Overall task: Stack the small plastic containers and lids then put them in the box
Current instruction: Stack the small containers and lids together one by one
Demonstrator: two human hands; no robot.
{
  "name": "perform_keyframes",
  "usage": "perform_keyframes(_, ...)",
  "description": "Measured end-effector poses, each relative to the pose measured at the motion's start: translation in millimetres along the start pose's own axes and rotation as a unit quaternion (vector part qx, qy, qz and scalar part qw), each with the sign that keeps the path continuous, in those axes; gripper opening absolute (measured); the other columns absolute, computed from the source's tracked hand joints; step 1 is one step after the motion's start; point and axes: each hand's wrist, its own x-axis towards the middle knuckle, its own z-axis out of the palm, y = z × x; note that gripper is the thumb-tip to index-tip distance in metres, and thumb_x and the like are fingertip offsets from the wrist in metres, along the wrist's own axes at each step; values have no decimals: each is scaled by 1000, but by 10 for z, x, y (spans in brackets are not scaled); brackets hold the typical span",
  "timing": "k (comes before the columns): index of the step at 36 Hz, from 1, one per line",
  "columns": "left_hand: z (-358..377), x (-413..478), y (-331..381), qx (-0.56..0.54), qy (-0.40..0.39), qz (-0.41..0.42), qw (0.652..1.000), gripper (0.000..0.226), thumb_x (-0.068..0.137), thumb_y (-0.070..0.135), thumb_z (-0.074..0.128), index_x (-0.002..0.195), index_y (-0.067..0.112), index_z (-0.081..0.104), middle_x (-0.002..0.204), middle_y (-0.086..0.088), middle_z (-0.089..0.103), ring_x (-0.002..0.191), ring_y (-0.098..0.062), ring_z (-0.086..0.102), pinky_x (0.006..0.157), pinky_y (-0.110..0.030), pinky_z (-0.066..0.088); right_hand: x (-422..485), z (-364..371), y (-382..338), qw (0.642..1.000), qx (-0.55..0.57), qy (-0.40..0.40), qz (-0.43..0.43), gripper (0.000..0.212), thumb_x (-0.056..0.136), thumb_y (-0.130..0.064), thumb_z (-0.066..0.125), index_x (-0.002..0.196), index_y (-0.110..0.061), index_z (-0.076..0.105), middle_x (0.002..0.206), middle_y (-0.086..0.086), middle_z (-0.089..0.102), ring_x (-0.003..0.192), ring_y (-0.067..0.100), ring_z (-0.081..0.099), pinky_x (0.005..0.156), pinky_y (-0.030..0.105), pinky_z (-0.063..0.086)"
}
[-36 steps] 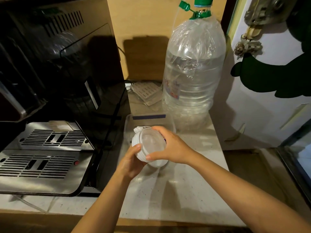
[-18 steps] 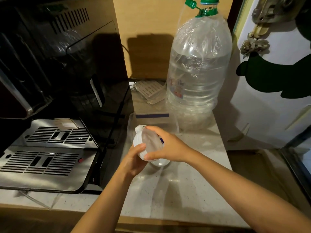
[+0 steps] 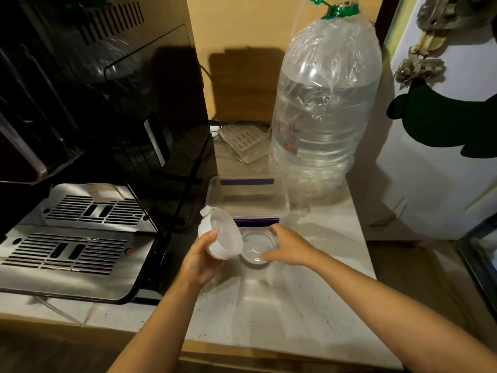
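Two hands busy — left hand grips nested stack, mouth tilted right; right hand clasps upright container.

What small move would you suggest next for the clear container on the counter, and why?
Probably lift the clear container with the right hand, whose fingers curl round its rim, and nest it with the white stack that the left hand holds tilted beside it.

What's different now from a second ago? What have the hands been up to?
The right hand let go of the white plastic stack and dropped to the clear container on the counter, fingers curving round its rim. The left hand now holds the stack alone. The clear box, water bottle and black machine stayed put.
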Motion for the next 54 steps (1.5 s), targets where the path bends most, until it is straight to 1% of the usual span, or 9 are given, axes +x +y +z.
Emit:
perform_keyframes(6,0,0,25,3,11,7,1000,100,9,40,89,101,20,53,94,-8,55,86,-21,53,58,-26,57,129,222,-25,996,-84,29,3,97,68,-45,74,143,-17,20,147,8,34,135,26,31,99,42,43)
perform_keyframes(10,-4,-28,33,5,12,13,1000,101,9,41,89,101,20,53,94,-8,55,86,-20,54,58,-26,57,200,287,-86,993,-108,48,3,92,67,-44,73,139,-16,23,136,9,42,129,28,37,88,39,47)
perform_keyframes(23,-51,-73,22,19,12,9,1000,98,11,42,89,100,18,54,91,-8,56,81,-19,57,57,-25,57,219,358,-169,986,-162,44,1,91,69,-44,71,140,-18,21,127,15,48,117,31,48,81,36,49)
perform_keyframes(27,-57,-46,14,20,19,7,1000,100,11,42,89,102,19,52,93,-8,53,85,-20,52,57,-25,57,138,371,-125,989,-137,43,-17,83,65,-43,73,132,-18,32,122,15,53,108,31,54,78,36,51)
perform_keyframes(31,-32,3,21,21,25,11,999,109,11,42,89,109,18,48,95,-8,52,86,-20,51,56,-26,58,41,311,-73,990,-130,45,-26,91,64,-47,74,136,-18,27,129,13,50,113,30,52,80,37,51)
perform_keyframes(37,62,91,65,14,16,15,1000,97,3,40,88,92,18,57,75,-4,68,76,-18,59,55,-26,56,-164,-5,-84,992,-84,87,-39,76,64,-46,73,123,-19,34,117,7,56,97,24,54,67,33,48)
perform_keyframes(44,156,214,129,27,-12,7,1000,98,8,40,89,98,20,54,96,-9,53,89,-23,51,83,-40,42,-359,-463,-248,983,20,169,-68,78,61,-43,79,124,-23,38,119,4,58,103,24,56,77,33,49)
perform_keyframes(49,282,311,157,38,-79,9,996,85,20,43,88,98,19,64,94,-8,66,84,-20,64,75,-37,53,-436,-630,-407,968,122,189,-115,77,60,-34,84,124,-23,41,119,-1,58,105,19,57,85,33,50)
perform_keyframes(54,438,309,202,77,-154,29,985,74,36,47,84,102,19,65,93,-4,74,87,-19,68,80,-46,52,-425,-640,-530,961,159,171,-151,81,62,-31,84,128,-24,38,117,-8,50,110,19,55,93,39,49)
